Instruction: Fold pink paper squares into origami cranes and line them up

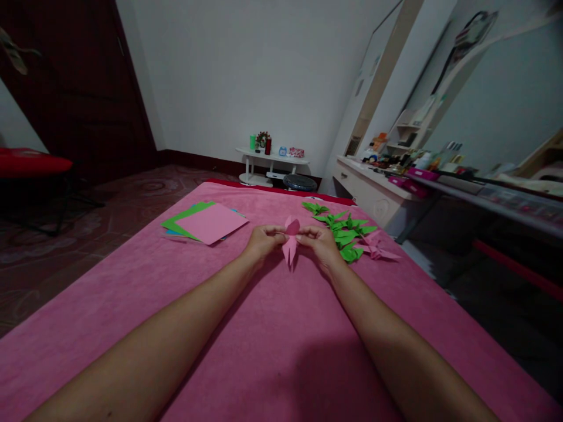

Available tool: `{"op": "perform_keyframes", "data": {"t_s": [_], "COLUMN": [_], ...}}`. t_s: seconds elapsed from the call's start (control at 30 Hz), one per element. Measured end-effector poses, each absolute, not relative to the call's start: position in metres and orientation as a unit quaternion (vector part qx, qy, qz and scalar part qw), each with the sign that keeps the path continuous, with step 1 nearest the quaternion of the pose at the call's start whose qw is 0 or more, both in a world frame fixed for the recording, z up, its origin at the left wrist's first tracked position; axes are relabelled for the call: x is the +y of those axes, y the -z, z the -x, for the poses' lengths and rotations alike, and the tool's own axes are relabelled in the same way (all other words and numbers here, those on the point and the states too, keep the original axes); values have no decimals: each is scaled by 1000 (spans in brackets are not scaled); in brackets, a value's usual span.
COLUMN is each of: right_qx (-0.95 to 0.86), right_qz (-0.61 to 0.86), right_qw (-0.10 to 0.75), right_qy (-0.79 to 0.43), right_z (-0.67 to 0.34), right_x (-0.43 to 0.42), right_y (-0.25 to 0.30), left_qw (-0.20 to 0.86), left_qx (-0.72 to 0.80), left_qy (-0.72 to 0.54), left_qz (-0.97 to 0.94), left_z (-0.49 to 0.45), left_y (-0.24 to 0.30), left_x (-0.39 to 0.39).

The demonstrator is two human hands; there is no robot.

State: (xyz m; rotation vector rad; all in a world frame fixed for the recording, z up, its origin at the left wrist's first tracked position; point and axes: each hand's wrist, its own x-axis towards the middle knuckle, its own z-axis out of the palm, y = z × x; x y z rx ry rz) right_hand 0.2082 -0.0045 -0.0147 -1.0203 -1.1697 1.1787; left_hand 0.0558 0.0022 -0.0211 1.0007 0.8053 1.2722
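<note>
Where fingertips (280, 238) pinch, pink paper (291, 241), held between

The head-worn view looks forward and slightly down from above the near part of the pink cloth (264, 334), facing the wall (246, 70) beyond it

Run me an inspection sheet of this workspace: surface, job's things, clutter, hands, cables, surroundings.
Surface: pink cloth, spread flat under the work.
Job's things: folded pink paper between the hands; stack of coloured sheets to the left, pink on top; green folded pieces and pink folded pieces bunched to the right.
Clutter: many small items along the white drawer unit, off the cloth.
Hands: left hand and right hand both pinch the folded pink paper.
Cables: nothing seen.
Surroundings: dark door, red seat, low white table.
</note>
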Motion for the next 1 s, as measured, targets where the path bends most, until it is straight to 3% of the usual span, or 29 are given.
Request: {"op": "perform_keyframes", "data": {"t_s": [0.33, 0.8, 1.0], "right_qx": [-502, -442, -437], "right_qz": [435, 435, 444], "right_qw": [538, 546, 540], "right_qy": [-519, -563, -566], "right_z": [-209, -211, -208], "right_x": [-5, -6, -7], "right_y": [12, 11, 8], "left_qw": [633, 467, 451], "left_qx": [340, 353, 351], "left_qy": [-536, -540, -533], "left_qz": [-444, -605, -624], "left_z": [-52, -51, -49], "left_y": [22, 13, 16], "left_x": [4, 2, 6]}}
